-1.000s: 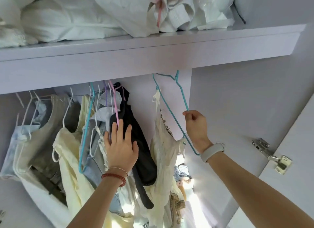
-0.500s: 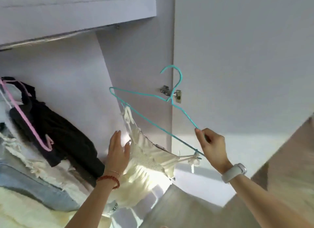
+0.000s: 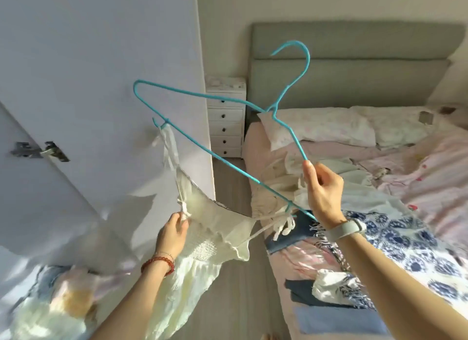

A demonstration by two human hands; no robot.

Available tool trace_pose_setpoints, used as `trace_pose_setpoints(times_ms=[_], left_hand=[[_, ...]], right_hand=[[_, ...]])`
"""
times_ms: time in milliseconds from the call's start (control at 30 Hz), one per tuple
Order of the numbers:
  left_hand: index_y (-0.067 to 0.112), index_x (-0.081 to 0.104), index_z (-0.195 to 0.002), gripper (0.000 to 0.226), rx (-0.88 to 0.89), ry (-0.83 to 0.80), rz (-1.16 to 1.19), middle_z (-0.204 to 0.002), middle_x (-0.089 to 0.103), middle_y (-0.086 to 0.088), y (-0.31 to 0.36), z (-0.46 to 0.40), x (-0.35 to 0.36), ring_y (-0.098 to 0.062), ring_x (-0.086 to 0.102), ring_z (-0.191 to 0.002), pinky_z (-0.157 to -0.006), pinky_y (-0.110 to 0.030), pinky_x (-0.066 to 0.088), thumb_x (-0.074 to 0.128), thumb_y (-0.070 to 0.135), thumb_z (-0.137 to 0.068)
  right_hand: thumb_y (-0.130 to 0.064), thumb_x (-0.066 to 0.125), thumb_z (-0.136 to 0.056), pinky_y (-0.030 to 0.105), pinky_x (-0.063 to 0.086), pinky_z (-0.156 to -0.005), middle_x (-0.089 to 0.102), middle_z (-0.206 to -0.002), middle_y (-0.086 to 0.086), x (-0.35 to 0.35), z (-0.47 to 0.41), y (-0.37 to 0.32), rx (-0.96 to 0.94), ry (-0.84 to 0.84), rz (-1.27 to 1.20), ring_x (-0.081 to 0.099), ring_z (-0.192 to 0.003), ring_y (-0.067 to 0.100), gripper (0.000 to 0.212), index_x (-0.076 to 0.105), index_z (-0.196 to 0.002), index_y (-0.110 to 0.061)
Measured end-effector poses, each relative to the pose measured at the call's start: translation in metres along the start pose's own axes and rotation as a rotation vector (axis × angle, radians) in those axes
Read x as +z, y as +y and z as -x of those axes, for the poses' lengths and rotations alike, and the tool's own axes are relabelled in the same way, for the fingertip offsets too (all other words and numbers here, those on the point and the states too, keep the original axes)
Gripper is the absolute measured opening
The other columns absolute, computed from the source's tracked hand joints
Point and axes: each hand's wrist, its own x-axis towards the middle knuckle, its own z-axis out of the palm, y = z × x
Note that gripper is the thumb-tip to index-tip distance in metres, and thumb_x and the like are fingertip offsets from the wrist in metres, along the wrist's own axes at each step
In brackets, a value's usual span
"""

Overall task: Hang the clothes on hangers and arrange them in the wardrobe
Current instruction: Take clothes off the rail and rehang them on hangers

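Since half a second ago we have turned away from the wardrobe, so the bed [image 3: 417, 177] now fills the right of our view, and the blue hanger [image 3: 217, 160] has swung out over the floor strip [image 3: 238, 276].

Nearest us, our left hand [image 3: 173, 234] pinches a knotted strap of the cream top [image 3: 202, 238], fingers curled together on it. Our right hand [image 3: 323, 190], with a pale band on its wrist, grips the hanger's sloping arm just below the neck, thumb and fingers clamped round the wire. The top hangs from the hanger's lower bar, one strap looped at the small notch near the left end, the other tied near our right hand; its body sags between our hands.

We can read no writing or labels anywhere.

On the bed lie a blue-and-white patterned cloth [image 3: 405, 248], dark folded denim and pale garments. Beyond the wardrobe door [image 3: 101, 73] stands a small white drawer chest [image 3: 226, 116], its drawers closed. The floor strip between the door's edge and the bed's side is narrow. Farthest back rises the grey headboard [image 3: 354, 68].
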Motion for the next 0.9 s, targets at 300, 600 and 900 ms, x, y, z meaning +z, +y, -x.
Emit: trace_pose_setpoints(times_ms=[300, 600, 900], left_hand=[[0.018, 0.032, -0.062, 0.037, 0.202, -0.135, 0.255, -0.059, 0.037, 0.001, 0.135, 0.002, 0.130, -0.012, 0.035, -0.057, -0.055, -0.026, 0.023, 0.046, 0.006, -0.094], [0.018, 0.030, -0.061, 0.037, 0.153, 0.037, 0.218, -0.055, 0.035, 0.000, 0.197, -0.061, 0.167, -0.021, 0.035, -0.061, -0.057, -0.033, 0.024, 0.046, 0.012, -0.094], [0.004, 0.043, -0.077, 0.026, 0.147, 0.288, 0.409, -0.060, 0.038, -0.003, 0.252, -0.157, 0.131, -0.021, 0.038, -0.066, -0.058, -0.029, 0.024, 0.043, 0.021, -0.096]], right_hand=[[-0.019, 0.051, -0.094, 0.024, 0.024, -0.045, 0.036, -0.053, 0.006, -0.120, -0.034, 0.090, 0.177, 0.294, 0.007, 0.030, -0.049, 0.010, 0.046, 0.045, -0.056, 0.006], [-0.017, 0.049, -0.093, 0.013, 0.028, -0.044, 0.038, -0.056, -0.005, -0.132, -0.095, 0.141, 0.264, 0.345, -0.092, 0.032, -0.047, 0.000, 0.014, 0.056, -0.082, -0.014], [-0.016, 0.051, -0.092, 0.015, 0.033, -0.047, 0.047, -0.057, -0.006, -0.075, -0.186, 0.141, 0.252, 0.403, -0.152, 0.041, -0.047, -0.002, 0.015, 0.061, -0.084, -0.011]])
